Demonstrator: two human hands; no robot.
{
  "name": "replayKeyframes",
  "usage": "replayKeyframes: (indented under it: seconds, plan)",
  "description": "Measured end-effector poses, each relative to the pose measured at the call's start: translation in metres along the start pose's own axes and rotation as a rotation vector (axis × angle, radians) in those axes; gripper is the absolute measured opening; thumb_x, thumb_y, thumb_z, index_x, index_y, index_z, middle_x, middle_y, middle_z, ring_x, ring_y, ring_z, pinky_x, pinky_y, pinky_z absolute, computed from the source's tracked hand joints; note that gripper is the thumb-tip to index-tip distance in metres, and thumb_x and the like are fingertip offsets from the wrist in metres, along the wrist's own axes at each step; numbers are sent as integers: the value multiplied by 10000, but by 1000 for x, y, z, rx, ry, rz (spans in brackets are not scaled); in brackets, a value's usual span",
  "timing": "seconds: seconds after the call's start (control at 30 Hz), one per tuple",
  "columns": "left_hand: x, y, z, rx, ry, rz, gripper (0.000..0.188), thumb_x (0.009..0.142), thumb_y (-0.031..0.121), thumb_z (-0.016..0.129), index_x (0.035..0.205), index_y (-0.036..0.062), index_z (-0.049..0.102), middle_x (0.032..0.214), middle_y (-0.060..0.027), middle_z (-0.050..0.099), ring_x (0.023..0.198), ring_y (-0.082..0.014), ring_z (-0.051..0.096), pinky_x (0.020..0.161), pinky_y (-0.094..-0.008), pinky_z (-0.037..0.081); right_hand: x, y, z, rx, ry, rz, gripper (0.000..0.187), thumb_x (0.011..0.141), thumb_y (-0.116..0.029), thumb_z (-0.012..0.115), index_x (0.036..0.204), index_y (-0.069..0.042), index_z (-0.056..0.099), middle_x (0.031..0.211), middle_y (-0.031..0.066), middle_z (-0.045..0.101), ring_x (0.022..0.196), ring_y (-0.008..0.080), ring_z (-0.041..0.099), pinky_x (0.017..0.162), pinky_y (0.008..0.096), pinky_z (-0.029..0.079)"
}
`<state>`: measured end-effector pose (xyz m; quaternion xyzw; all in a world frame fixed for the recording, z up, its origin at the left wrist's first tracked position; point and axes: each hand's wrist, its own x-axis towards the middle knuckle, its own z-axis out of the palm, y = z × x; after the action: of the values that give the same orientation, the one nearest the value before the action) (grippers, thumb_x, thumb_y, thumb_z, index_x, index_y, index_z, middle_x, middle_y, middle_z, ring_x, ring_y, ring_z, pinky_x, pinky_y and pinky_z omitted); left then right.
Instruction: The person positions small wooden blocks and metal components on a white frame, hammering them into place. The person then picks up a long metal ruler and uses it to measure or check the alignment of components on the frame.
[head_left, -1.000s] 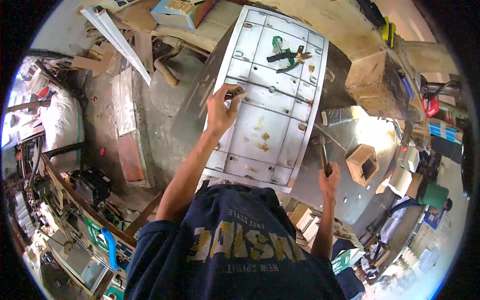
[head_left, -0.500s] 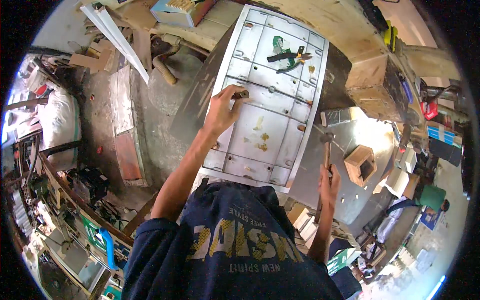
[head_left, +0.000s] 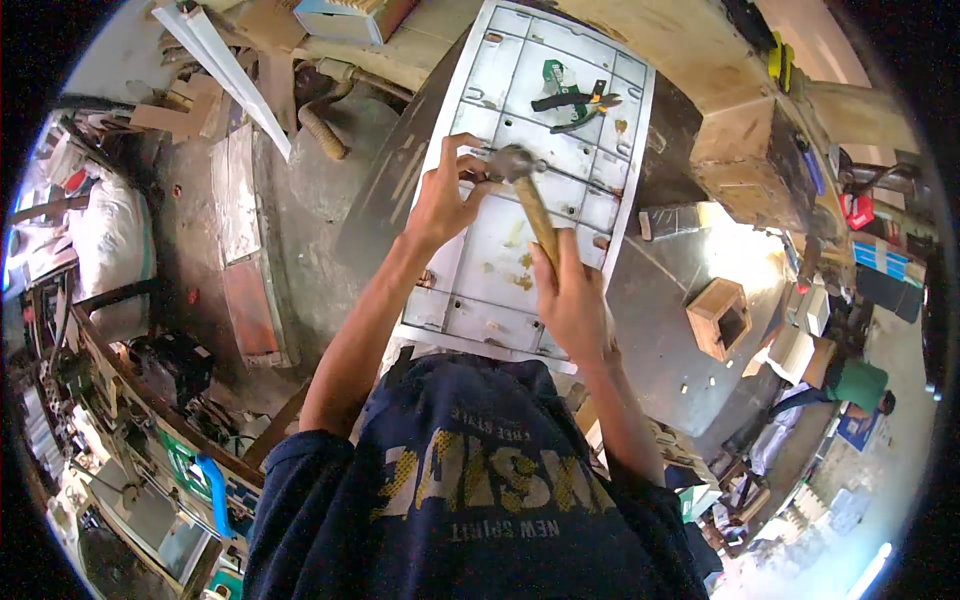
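In front of me lies a white rectangular panel point(head_left: 462, 275) crossed by thin dark lines, with small holes and brownish stains. My left hand point(head_left: 447, 190) is over its left edge, fingers curled in a pinch. The short brown cylindrical piece seen there a moment earlier is now mostly hidden by the hammer head. My right hand point(head_left: 572, 305) grips the wooden handle of a hammer point(head_left: 537, 215). Its metal head is right at my left fingertips; whether they touch, I cannot tell. Pliers point(head_left: 572, 103) with dark handles rest near the panel's far end, on a green packet point(head_left: 553, 75).
A wooden box point(head_left: 718, 318) stands right of the panel, with a larger wooden cabinet point(head_left: 745, 160) beyond it. On the left are a long board point(head_left: 240, 200), a hose point(head_left: 325, 135) and a white sack point(head_left: 115, 240). Another person point(head_left: 855, 385) in green bends far right.
My right hand has swung the hammer from the right side over the panel, bringing its head to my left fingers. The left hand stays nearly in place.
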<state>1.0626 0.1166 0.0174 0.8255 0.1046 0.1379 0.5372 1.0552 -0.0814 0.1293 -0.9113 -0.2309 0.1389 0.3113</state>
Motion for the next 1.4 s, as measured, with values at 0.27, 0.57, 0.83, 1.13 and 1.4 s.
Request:
replayKeyframes:
  seconds: [0.27,0.57,0.83,1.13,1.4]
  plan:
    - [2,1,-9,8,-17,16,614,789,-91,687,1283,78,364,945,-127,709,934,-262,716,829,-371,561,-2,16,14,126,7,-51,205,996,-216,553,1053,-78,412,643,271,589,678,491,620,463,546,418]
    - [3,-1,-4,-39,-95,-11,623,802,-86,686,1305,81,359,926,-139,708,942,-279,718,830,-387,557,-3,32,24,-146,-71,38,208,997,-252,541,1048,-94,415,624,241,593,620,470,626,463,547,440]
    - [3,-4,0,-14,-100,-20,605,806,-70,689,1298,93,376,887,-130,693,888,-264,723,787,-373,554,4,44,39,-186,57,-91,242,980,-274,563,1069,-93,429,559,221,579,534,449,613,439,544,459]
    - [3,2,-4,-9,-60,-13,638,788,-97,708,1316,106,414,870,-90,686,846,-181,703,778,-307,549,-1,47,33,44,-23,-16,261,973,-275,578,1076,-85,430,642,235,618,613,447,637,474,543,466]
    - [-23,18,-46,17,84,-151,162,869,108,741,993,6,728,750,0,674,667,-71,601,612,-225,485,-97,169,19,-236,465,233,400,986,-299,555,1249,0,517,1161,263,611,1030,435,623,833,498,521]
